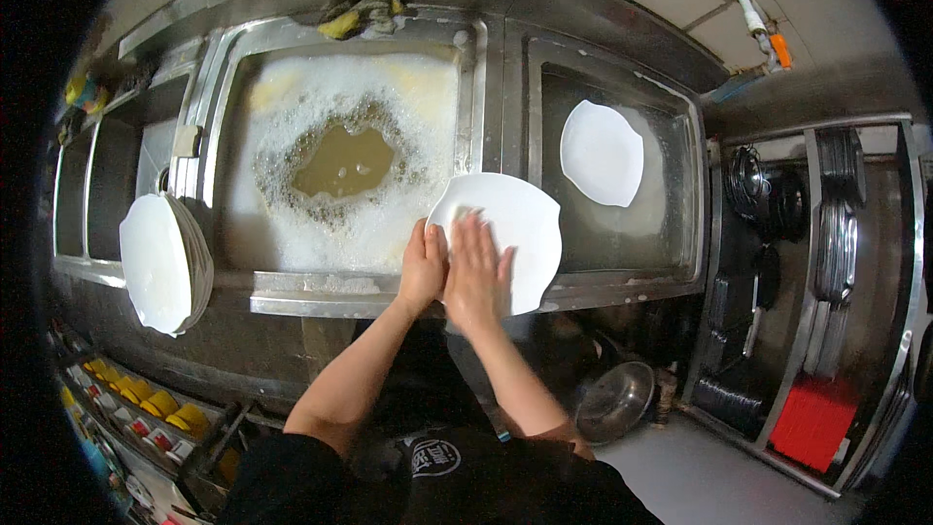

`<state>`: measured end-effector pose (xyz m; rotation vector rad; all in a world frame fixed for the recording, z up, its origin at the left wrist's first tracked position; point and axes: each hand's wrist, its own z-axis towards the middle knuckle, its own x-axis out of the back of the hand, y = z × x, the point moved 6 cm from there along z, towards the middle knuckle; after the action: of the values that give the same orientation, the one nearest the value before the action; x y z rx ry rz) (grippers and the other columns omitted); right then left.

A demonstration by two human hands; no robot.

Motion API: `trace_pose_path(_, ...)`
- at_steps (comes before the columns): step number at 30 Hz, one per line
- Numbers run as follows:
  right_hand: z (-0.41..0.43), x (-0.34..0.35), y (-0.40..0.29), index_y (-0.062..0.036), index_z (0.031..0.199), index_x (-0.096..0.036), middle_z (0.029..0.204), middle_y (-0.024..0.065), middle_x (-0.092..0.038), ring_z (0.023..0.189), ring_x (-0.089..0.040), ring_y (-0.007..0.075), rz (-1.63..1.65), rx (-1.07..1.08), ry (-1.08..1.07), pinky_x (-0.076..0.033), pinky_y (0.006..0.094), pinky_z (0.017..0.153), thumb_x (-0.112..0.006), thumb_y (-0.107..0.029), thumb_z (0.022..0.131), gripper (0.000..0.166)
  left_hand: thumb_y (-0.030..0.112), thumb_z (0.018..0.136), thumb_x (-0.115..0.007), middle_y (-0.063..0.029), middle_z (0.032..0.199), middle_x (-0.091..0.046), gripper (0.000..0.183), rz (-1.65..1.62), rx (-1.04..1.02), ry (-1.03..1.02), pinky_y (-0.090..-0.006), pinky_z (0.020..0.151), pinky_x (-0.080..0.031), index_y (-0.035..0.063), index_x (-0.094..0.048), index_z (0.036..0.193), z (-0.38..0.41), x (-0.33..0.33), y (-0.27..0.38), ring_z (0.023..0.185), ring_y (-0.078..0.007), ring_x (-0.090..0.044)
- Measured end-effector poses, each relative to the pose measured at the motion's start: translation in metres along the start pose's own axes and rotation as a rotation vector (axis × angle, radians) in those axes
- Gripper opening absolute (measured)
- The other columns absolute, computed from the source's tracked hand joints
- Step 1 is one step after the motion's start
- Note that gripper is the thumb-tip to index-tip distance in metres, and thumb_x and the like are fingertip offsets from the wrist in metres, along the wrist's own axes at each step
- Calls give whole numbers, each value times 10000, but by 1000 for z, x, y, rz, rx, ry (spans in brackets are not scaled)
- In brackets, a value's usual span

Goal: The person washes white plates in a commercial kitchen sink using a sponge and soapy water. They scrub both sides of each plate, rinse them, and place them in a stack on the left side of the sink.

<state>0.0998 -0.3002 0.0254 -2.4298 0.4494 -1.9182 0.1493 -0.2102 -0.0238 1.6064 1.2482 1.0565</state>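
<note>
My left hand (424, 267) grips the left edge of a white plate (532, 240) with wavy edges, tilted over the divider between two steel sinks. Flat on the plate's face lies my right hand (477, 270), blurred, with a small pale piece, perhaps a sponge, partly showing at its fingertips. Suds and cloudy water (342, 160) fill the left sink. In the right sink (692, 182), a similar white plate (603, 153) lies in cloudy water. A stack of white plates (157, 262) rests at the counter's left.
A yellow and dark cloth (361, 17) lies on the back ledge. On the right stands a metal rack (798, 284) with dark trays and a red item (815, 423). A metal bowl (616, 401) sits low beneath the sinks. Yellow containers (160, 405) line a lower-left shelf.
</note>
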Motion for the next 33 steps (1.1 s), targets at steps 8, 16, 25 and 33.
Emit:
trace_pose_path(8, 13, 0, 30, -92, 1587, -190, 1661, 125, -129, 1538, -72, 309, 170, -308, 353, -30, 549, 1214, -409, -302, 1027, 637, 309, 1059, -438, -158, 1057, -648, 376, -30, 137, -59, -358, 855, -492, 0, -539, 1246, -2, 9, -8, 970, -243, -613)
trace_pose_path(16, -1, 10, 21, -123, 1441, -498, 1625, 56, -268, 1519, -171, 242, -34, 534, 68, -196, 525, 1210, -474, -378, 1006, 505, 510, 1040, -445, -46, 1017, -622, 516, -69, 281, -601, -308, 840, -511, 40, -572, 1212, 59, 2, 16, 951, -142, -586)
trace_pose_path(25, 32, 20, 14, -146, 1591, -181, 1668, 27, -125, 1538, -89, 209, 12, 158, 197, -98, 547, 1225, -358, -345, 1056, 597, 343, 1085, -413, -40, 1030, -635, 410, -356, 115, -281, -287, 882, -462, 2, -577, 1243, 28, 0, -15, 951, -135, -540)
trace_pose_path(33, -79, -11, 55, -13, 1561, -212, 1645, 151, -170, 1535, -101, 277, 35, -280, 126, -11, 578, 1213, -394, -295, 1047, 614, 310, 1075, -448, -36, 990, -631, 364, -209, 101, -98, -273, 849, -456, -7, -587, 1188, 17, 3, -11, 922, -111, -529)
